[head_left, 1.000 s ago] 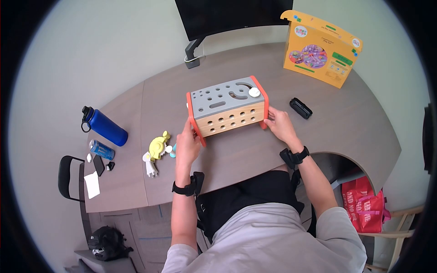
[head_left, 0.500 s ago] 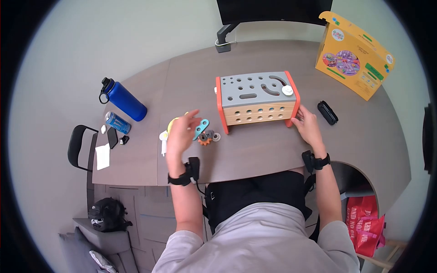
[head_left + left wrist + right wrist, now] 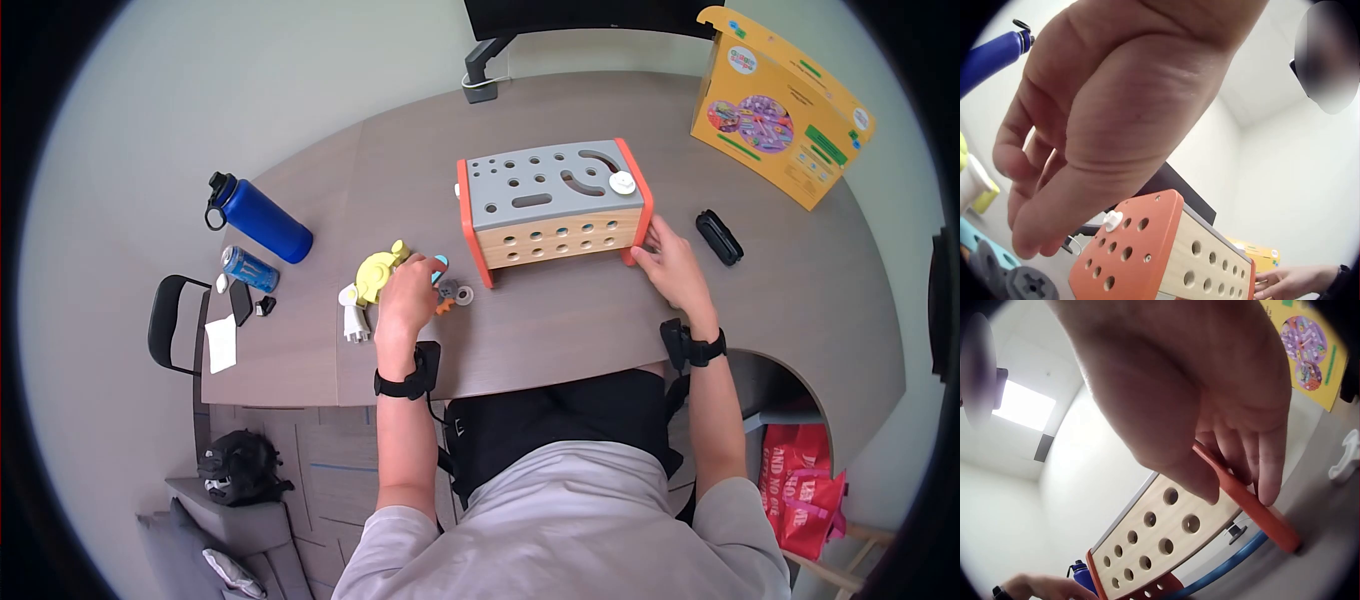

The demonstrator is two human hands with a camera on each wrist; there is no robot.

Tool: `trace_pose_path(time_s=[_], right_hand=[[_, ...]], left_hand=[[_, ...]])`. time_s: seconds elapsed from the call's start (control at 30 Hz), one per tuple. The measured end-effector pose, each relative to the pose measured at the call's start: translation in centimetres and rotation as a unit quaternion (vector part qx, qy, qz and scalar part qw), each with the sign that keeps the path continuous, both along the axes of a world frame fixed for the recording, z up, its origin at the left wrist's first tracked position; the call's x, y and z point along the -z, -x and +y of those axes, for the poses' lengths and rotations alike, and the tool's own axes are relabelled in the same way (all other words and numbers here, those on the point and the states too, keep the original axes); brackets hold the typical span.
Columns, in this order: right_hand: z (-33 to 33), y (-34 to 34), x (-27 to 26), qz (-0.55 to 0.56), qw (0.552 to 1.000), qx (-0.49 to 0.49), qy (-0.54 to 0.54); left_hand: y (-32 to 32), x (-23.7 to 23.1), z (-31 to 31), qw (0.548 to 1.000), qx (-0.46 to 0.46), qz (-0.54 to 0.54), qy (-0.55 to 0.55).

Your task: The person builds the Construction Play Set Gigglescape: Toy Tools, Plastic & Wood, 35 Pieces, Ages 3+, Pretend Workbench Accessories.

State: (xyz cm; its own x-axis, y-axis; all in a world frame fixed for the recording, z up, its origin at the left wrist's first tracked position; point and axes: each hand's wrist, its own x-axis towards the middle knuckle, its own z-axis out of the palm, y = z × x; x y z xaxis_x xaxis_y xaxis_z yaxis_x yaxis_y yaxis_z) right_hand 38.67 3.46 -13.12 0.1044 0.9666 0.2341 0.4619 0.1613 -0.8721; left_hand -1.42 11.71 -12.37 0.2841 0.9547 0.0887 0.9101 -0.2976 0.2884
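The toy workbench (image 3: 575,206), with a grey perforated top, wooden front and red end panels, stands upright on the table. My right hand (image 3: 680,278) grips its right red panel; in the right wrist view the thumb lies on one side and the fingers (image 3: 1270,478) on the other. My left hand (image 3: 408,300) hovers low over small parts, fingers bent and nothing visible between them. Beside it are a yellow toy piece (image 3: 374,276), a white piece (image 3: 355,323), a teal strip (image 3: 441,264) and grey parts (image 3: 1033,287), partly hidden by the hand in the head view.
A blue bottle (image 3: 262,220), a can (image 3: 250,270), a phone (image 3: 240,302) and white paper (image 3: 221,343) lie at the left. A black case (image 3: 719,237) is right of the workbench; a yellow box (image 3: 775,115) and a monitor (image 3: 590,15) stand behind.
My left hand has let go of the workbench's left panel and moved left, then lowered to the small parts. My right hand keeps its grip. The head view has shifted.
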Motion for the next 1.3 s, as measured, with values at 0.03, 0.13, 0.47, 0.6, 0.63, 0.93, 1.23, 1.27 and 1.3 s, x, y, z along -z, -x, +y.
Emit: trace_pose_path(time_s=[0.03,0.13,0.47,0.6,0.63,0.93,1.23,1.27,1.3], right_hand=[[0.0,0.0,0.0,-0.001,1.0,0.003,0.001],[-0.1,-0.4,0.0,-0.011,1.0,-0.002,0.016],[-0.4,-0.9,0.5,-0.044,0.998,-0.015,0.041],[-1.7,0.1,-1.9,-0.059,0.998,0.014,0.034],[-1.6,-0.5,-0.5,-0.156,0.986,0.048,-0.017],[-8.2,6.6,-8.0,-0.181,0.966,-0.068,-0.17],[-8.0,8.0,-6.6,-0.077,0.985,-0.091,-0.122],[-7.8,7.6,-6.3,-0.107,0.982,-0.094,-0.121],[-7.7,7.6,-6.3,-0.111,0.984,-0.089,-0.108]], left_hand=[[-0.2,0.1,-0.1,1.0,0.005,0.009,-0.008],[-1.1,0.4,-0.1,1.0,0.015,0.022,-0.009],[-1.0,0.8,1.4,0.998,0.023,-0.008,0.052],[-0.4,-2.8,-0.7,0.994,0.061,0.012,0.085],[-0.4,-3.6,-1.7,0.994,0.069,0.012,0.084],[-6.6,-9.4,-7.4,0.932,0.298,-0.207,0.021],[-11.4,-5.4,-8.0,0.904,0.32,-0.283,0.015],[-11.6,-5.1,-8.0,0.906,0.316,-0.283,0.013],[-11.8,-5.0,-8.0,0.906,0.325,-0.272,0.01]])
